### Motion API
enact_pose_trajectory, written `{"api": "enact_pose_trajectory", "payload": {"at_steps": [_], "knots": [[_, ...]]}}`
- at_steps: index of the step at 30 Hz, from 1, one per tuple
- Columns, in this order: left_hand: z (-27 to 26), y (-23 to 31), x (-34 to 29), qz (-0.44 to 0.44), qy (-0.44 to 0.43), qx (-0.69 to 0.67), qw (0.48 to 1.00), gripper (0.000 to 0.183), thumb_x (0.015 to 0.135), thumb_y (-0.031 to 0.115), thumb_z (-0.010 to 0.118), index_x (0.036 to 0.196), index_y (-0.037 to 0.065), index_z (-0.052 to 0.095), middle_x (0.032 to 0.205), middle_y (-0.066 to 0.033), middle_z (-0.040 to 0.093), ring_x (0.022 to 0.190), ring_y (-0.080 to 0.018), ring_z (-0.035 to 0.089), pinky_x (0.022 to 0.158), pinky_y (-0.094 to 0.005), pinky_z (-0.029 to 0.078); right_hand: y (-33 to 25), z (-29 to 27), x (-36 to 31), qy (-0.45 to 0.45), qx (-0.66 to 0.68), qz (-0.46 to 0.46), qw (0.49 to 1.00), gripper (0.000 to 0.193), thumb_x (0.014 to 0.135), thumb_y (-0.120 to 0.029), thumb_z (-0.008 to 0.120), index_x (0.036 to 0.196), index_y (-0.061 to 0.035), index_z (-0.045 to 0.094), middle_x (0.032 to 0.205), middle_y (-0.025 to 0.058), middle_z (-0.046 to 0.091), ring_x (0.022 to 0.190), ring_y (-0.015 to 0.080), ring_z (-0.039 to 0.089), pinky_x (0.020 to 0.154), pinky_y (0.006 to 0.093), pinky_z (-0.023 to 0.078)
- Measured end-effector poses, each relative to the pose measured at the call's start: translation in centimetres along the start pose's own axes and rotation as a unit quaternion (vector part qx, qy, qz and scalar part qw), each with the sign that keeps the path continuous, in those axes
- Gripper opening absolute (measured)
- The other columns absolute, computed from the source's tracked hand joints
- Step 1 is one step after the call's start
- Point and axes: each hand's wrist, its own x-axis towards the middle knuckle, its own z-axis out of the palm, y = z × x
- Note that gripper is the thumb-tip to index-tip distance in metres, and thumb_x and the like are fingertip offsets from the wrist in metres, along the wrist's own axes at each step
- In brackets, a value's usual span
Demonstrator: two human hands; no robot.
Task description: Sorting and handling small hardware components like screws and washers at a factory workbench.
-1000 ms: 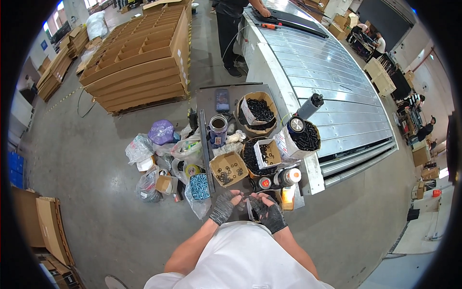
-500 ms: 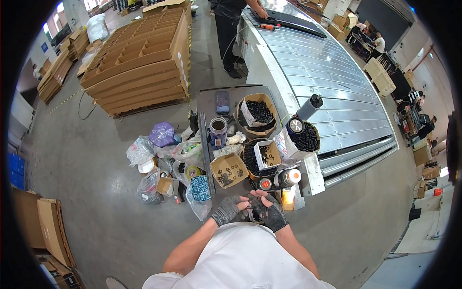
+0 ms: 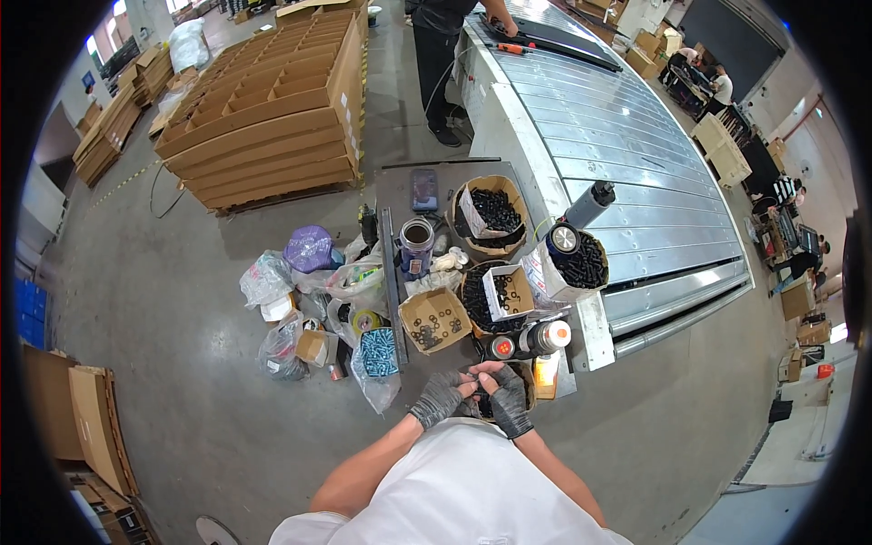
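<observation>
My left hand [image 3: 440,400] and my right hand [image 3: 510,404], both in dark grey fingerless gloves, meet close in front of my white shirt. Fingers and thumbs are pinched together at the tips; a small dark piece seems to be between them, too small to name. Just under the hands, partly hidden, stands a cardboard box of black parts [image 3: 524,374]. Nearest beyond them is an open cardboard box [image 3: 420,343] with small dark rings lying in it. Right of that, a small white-sided box [image 3: 493,292] sits on a larger box of black bolt-like parts [image 3: 471,295].
A bag of blue screws [image 3: 378,352] and plastic bags [image 3: 272,282] lie left of the bench. Bottles and cans [image 3: 549,336] stand at right, beside a metal roller table [image 3: 627,163]. A person [image 3: 436,73] works at its far end. Stacked cartons [image 3: 263,136] stand far left.
My hands stay together, with the fingertips shifted slightly and my right hand turned a little upright. The whole view has moved slightly. The far person's hand has moved along the dark panel.
</observation>
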Motion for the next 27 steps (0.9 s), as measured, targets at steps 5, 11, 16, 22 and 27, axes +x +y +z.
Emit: {"api": "enact_pose_trajectory", "payload": {"at_steps": [5,11,16,22,27], "knots": [[-0.2,0.1,-0.1,0.049,-0.004,-0.017,0.999,0.024,0.094,0.02,0.062,0.1,-0.002,0.07,0.082,-0.0054,0.071,0.075,-0.0118,0.065,0.071,-0.0266,0.053,-1.6,1.1,-0.3,-0.009,0.004,0.018,1.0,0.017,0.096,-0.007,0.055,0.111,-0.0008,0.059,0.106,0.0091,0.067,0.098,0.016,0.063,0.088,0.0299,0.05],[0.0,0.7,-0.6,0.108,0.008,0.054,0.993,0.023,0.093,0.019,0.063,0.1,-0.002,0.069,0.081,-0.0051,0.07,0.074,-0.0105,0.063,0.07,-0.0272,0.052,-1.6,1.0,-0.5,-0.04,-0.125,-0.035,0.991,0.021,0.095,-0.008,0.055,0.114,0.0002,0.06,0.103,0.0097,0.068,0.099,0.0163,0.065,0.087,0.0285,0.051],[-0.1,1.0,-0.8,0.103,0.011,0.02,0.994,0.023,0.093,0.02,0.064,0.1,-0.001,0.069,0.082,-0.0059,0.07,0.075,-0.0105,0.062,0.071,-0.0276,0.051,-1.4,1.4,-0.4,-0.038,-0.107,-0.065,0.991,0.021,0.095,-0.007,0.057,0.113,0.0013,0.061,0.104,0.0102,0.068,0.1,0.0175,0.066,0.088,0.0289,0.051],[-0.2,0.9,-1.0,0.119,0.002,0.03,0.992,0.023,0.093,0.022,0.065,0.102,0.002,0.07,0.087,-0.0046,0.07,0.08,-0.0111,0.062,0.076,-0.0284,0.05,-1.2,1.0,-0.8,-0.026,-0.1,-0.097,0.99,0.019,0.096,-0.007,0.057,0.113,0.0005,0.062,0.109,0.0116,0.069,0.101,0.0172,0.066,0.09,0.0291,0.05],[-0.1,0.3,-0.5,0.151,0.024,0.042,0.987,0.023,0.092,0.021,0.067,0.102,0.0,0.071,0.089,-0.0083,0.071,0.083,-0.014,0.064,0.079,-0.0297,0.051,-0.4,0.7,-0.7,-0.013,-0.165,-0.105,0.981,0.028,0.099,-0.015,0.054,0.122,-0.0004,0.061,0.108,0.0104,0.07,0.102,0.0169,0.065,0.091,0.0291,0.049]]}}
